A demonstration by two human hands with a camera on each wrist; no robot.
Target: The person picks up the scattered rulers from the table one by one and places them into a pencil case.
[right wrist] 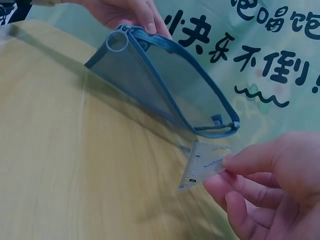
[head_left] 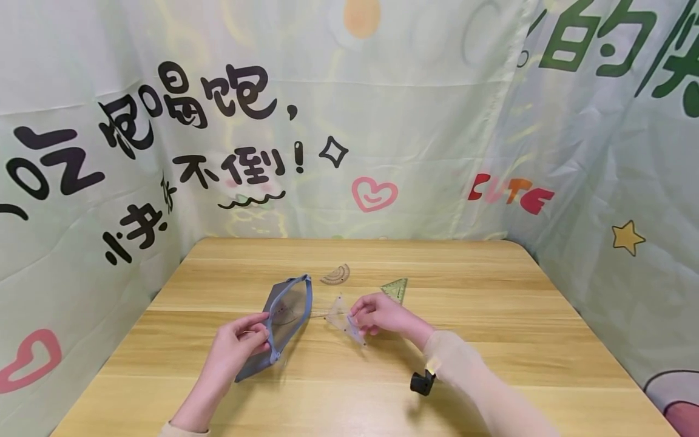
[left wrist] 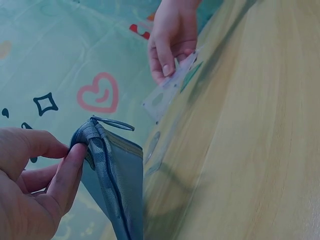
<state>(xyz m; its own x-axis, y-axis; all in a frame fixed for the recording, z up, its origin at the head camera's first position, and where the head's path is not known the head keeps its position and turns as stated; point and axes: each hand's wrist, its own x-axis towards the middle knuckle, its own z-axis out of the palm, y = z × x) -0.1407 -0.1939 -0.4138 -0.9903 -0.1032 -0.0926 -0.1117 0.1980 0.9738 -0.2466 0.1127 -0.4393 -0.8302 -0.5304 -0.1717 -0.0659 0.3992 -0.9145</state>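
Left of centre in the head view, the left hand (head_left: 237, 346) pinches in its grip the zip edge of a blue mesh pouch (head_left: 284, 318), soft, translucent, gaping open. Just right, the right hand (head_left: 377, 314) pinches a clear plastic triangular ruler (head_left: 344, 318) above the wooden worktop (head_left: 491, 315).

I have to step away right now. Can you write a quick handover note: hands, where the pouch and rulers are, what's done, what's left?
Left hand: pinches the near end of the blue mesh pouch and holds it open, standing on the table.
Right hand: pinches a clear triangle ruler, held just outside the pouch mouth, not yet in.
On the table beyond: a protractor and a green triangle, both untouched.
Done: pouch open, clear triangle picked up.
Left, most likely: slip the clear triangle in, then the other two pieces, then zip up. I cannot tell whether anything is in the pouch already.
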